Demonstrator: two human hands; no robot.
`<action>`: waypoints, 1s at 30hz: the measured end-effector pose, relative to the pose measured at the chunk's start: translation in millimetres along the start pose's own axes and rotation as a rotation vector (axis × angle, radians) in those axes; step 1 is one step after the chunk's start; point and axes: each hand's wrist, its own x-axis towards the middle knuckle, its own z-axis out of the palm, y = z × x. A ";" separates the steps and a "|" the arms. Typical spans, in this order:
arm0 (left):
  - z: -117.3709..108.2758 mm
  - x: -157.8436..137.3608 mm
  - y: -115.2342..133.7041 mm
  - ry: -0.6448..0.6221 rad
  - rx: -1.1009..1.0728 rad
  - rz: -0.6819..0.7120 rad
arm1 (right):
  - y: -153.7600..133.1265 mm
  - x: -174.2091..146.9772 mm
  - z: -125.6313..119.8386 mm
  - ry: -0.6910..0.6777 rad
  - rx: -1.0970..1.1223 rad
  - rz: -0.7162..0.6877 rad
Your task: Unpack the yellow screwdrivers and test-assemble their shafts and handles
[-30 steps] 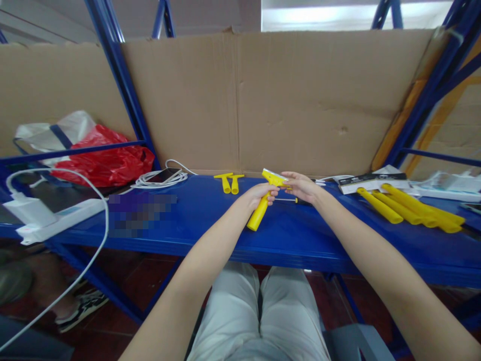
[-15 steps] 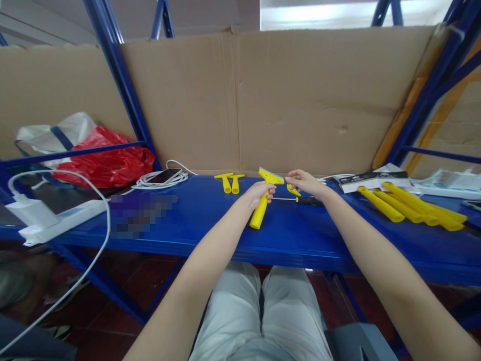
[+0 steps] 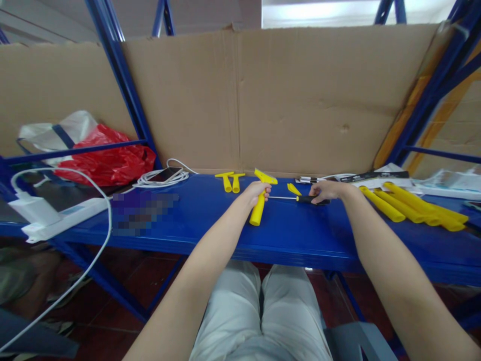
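My left hand (image 3: 259, 190) is closed around the neck of a yellow scraper (image 3: 257, 213), whose wide head points up and away and whose thick handle hangs down toward me. My right hand (image 3: 325, 190) grips the black handle of a screwdriver (image 3: 303, 199) lying on the bench, its thin metal shaft pointing left toward the scraper. Just beyond that shaft lies a small yellow piece (image 3: 293, 189). Two yellow T-shaped scraper parts (image 3: 227, 183) lie side by side at the back, left of my left hand.
The blue bench (image 3: 210, 225) backs onto a cardboard panel (image 3: 188, 100). Several yellow tubular handles (image 3: 409, 205) are piled at the right by black-and-white packaging (image 3: 376, 176). Left are a coiled white cable (image 3: 161, 178), a power strip (image 3: 71, 215) and a red bag (image 3: 108, 158).
My right hand has moved right and toward me, from beside the scraper head and small yellow piece onto the screwdriver handle. My left hand has shifted slightly left with the scraper.
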 end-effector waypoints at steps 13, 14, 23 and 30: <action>1.1 -0.6 0.3 -0.013 0.007 -0.006 | 21.6 -1.3 11.2 0.116 0.121 -0.093; 0.8 0.2 -0.1 -0.015 0.003 -0.005 | 26.3 -2.3 13.5 0.145 0.127 -0.077; 1.9 -2.4 0.9 0.010 0.009 -0.011 | 47.6 -6.0 14.4 0.173 0.042 0.045; 1.5 -3.5 0.7 0.025 0.002 -0.019 | 38.8 -20.9 7.5 0.225 0.363 -0.001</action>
